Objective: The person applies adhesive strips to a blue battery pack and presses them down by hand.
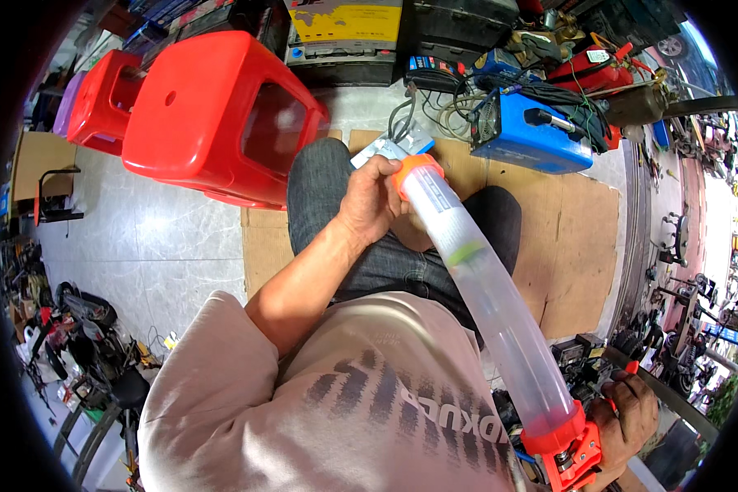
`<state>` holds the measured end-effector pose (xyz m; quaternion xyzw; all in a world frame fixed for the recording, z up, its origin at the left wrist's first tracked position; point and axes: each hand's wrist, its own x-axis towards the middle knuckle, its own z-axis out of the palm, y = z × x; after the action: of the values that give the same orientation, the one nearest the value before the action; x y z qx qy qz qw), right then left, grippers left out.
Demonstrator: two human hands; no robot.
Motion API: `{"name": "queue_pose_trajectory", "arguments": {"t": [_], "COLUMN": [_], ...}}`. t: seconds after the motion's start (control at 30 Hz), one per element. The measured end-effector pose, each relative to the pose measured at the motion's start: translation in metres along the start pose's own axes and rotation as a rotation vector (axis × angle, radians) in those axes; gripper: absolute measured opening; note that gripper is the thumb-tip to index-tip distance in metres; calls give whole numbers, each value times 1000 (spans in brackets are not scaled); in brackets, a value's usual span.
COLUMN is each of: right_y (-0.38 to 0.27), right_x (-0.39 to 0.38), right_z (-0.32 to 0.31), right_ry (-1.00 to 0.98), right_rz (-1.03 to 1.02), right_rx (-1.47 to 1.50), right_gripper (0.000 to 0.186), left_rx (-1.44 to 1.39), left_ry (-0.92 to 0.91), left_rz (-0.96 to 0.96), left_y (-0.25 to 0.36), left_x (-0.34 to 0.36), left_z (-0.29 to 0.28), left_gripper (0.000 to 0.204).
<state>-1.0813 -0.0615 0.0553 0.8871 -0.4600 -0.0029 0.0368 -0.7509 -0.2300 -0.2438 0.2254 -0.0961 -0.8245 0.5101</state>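
A long clear plastic tube [488, 295] with an orange cap at its far end [416, 168] and an orange handle mechanism [570, 455] at its near end runs across my lap. My left hand [373, 201] is closed around the orange-capped far end. At the lower right, my right hand [631, 414] grips the orange handle. Something small and green sits inside the tube near its middle. My knees in dark jeans are below the tube.
Two red plastic stools [213, 107] stand at the upper left. A blue machine [529, 131] with cables, a red extinguisher [590, 70] and dark boxes lie ahead. Flattened cardboard [578, 238] covers the tiled floor [148, 246]. Tools clutter the lower left.
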Motion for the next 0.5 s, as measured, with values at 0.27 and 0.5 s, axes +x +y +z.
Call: {"name": "queue_pose_trajectory", "arguments": {"t": [0.27, 0.5], "right_y": [19, 37], "right_x": [-23, -48], "right_z": [8, 10], "right_ry": [-32, -81], "right_rz": [11, 99], "right_rx": [39, 137], "right_gripper": [25, 24], "left_rx": [59, 49], "left_ry": [27, 0], "left_rz": [2, -79], "left_y": [-2, -7], "left_x": [-1, -2], "left_z": [3, 3], "left_gripper": [51, 54]}}
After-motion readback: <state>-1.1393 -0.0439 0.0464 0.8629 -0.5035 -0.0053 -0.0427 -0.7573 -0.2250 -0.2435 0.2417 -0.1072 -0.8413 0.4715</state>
